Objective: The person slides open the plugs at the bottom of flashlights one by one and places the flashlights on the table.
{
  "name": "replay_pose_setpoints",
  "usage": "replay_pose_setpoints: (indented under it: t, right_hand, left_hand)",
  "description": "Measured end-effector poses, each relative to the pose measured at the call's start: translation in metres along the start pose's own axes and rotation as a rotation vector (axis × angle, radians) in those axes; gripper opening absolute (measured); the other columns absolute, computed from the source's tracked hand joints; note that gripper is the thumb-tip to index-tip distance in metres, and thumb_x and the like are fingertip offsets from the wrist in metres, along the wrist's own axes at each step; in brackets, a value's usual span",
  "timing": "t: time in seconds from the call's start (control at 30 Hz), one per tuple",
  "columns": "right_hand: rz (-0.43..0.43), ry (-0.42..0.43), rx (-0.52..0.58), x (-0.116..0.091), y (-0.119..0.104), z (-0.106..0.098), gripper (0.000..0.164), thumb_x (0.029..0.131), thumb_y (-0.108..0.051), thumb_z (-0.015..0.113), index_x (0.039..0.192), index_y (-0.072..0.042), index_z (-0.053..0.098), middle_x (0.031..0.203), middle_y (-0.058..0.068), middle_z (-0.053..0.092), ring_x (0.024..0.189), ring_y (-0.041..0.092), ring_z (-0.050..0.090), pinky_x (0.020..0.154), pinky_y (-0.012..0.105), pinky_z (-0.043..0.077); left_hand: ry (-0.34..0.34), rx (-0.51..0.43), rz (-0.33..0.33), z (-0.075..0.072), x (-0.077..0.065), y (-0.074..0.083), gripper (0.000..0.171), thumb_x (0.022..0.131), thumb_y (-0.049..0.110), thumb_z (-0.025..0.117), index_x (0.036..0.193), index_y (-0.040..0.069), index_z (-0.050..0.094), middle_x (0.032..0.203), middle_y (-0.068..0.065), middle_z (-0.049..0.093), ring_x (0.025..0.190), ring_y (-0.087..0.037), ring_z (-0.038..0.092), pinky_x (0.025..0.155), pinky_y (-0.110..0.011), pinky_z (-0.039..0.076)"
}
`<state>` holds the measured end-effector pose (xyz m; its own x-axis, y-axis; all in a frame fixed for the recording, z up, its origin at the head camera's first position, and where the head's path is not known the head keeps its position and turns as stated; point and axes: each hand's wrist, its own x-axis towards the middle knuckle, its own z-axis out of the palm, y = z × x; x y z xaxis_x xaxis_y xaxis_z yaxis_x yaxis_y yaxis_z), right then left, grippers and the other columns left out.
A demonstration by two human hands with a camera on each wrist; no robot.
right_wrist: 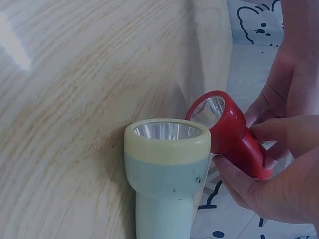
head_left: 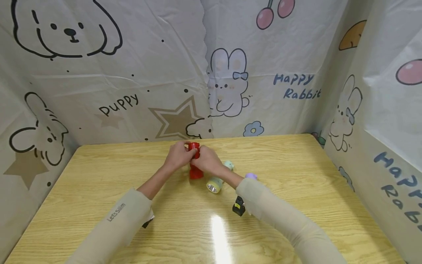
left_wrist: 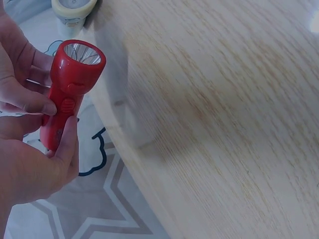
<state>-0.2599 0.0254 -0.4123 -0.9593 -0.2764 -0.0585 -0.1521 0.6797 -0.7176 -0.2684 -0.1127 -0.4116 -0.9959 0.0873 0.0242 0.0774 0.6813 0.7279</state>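
Note:
Both hands hold a red flashlight (left_wrist: 75, 74) near the table's far edge, its wide lens end toward me in the head view. My left hand (head_left: 178, 156) grips the narrow handle, with fingers and thumb around its rear part in the left wrist view. My right hand (head_left: 208, 160) also holds the handle, its thumb (left_wrist: 40, 105) beside the ridged red switch (left_wrist: 67, 105). Just right of it on the table lies a mint-green flashlight (right_wrist: 167, 184) with a pale yellow lens rim, partly covered by my right forearm in the head view.
Beside the right sleeve (head_left: 280, 216) are a small black object with a yellow patch (head_left: 239, 206) and a purple item (head_left: 251, 176), mostly hidden. A black-and-white thing (head_left: 149, 220) peeks out under the left sleeve (head_left: 122, 216). Printed sheets (head_left: 132, 73) wall the wooden table (head_left: 296, 165).

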Motion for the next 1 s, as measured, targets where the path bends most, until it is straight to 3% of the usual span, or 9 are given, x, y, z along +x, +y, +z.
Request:
replay_pose_setpoints:
  t: [0.23,0.7,1.0]
  right_hand:
    - [-0.030,0.019,-0.065,-0.001,-0.001,-0.002,0.030,0.088,-0.013,0.070,0.108,0.003,0.056,0.088,0.010,0.061,0.074,0.019,0.062,0.060,0.026,0.053]
    - [-0.124,0.066,-0.198,-0.009,-0.002,-0.006,0.045,0.089,-0.013,0.071,0.125,0.006,0.052,0.100,0.014,0.059,0.083,0.023,0.059,0.071,0.032,0.056]
    - [-0.222,0.133,-0.341,-0.014,-0.003,-0.007,0.042,0.088,-0.014,0.072,0.120,0.007,0.054,0.094,0.012,0.057,0.078,0.022,0.059,0.065,0.032,0.054]
  left_hand:
    - [0.028,-0.029,-0.011,-0.001,-0.001,0.003,0.045,0.094,0.020,0.066,0.128,-0.007,0.056,0.096,-0.019,0.070,0.068,-0.019,0.061,0.053,-0.023,0.046]
    - [0.070,-0.166,-0.064,-0.001,-0.007,0.008,0.046,0.091,0.023,0.068,0.125,-0.004,0.053,0.094,-0.017,0.070,0.067,-0.019,0.063,0.054,-0.024,0.048]
    - [0.095,-0.250,-0.096,-0.003,-0.010,0.013,0.044,0.089,0.024,0.069,0.122,-0.002,0.053,0.099,-0.019,0.068,0.075,-0.022,0.067,0.056,-0.023,0.050]
